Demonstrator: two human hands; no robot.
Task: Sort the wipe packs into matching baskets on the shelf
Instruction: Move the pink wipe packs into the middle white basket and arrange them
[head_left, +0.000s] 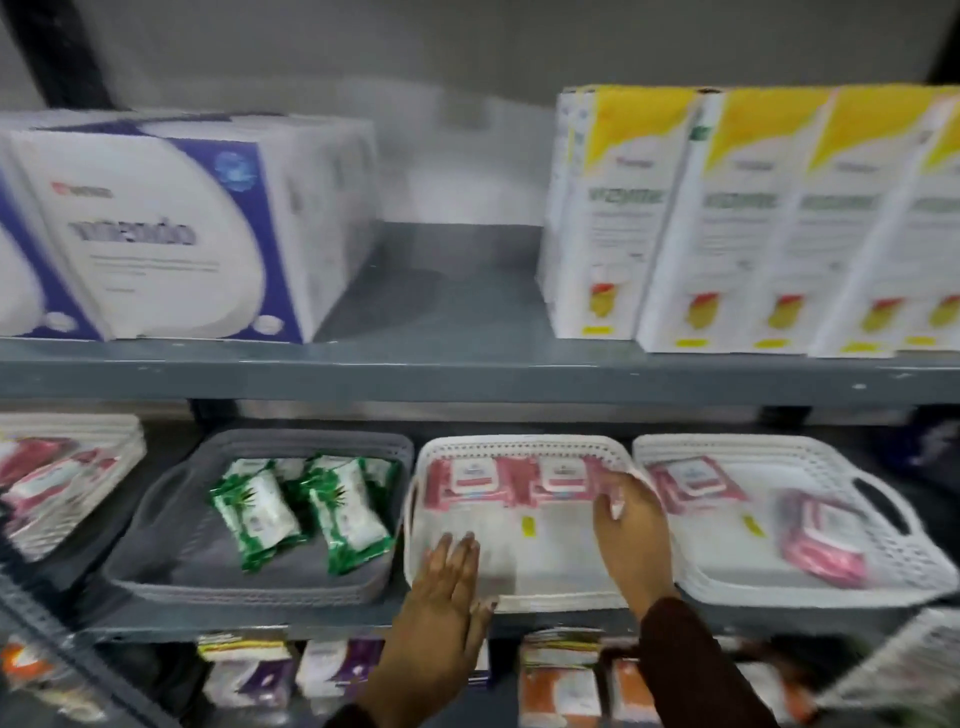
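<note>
With the left hand flat and empty and the right hand on the pink wipe packs, the white basket may slide off the shelf.

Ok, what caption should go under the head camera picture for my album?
Both hands, left hand and right hand, reach into the middle white basket holding pink wipe packs.

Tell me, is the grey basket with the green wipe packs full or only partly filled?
Partly filled. The green wipe packs sit in the back half of the grey basket, and its front floor is bare.
</note>
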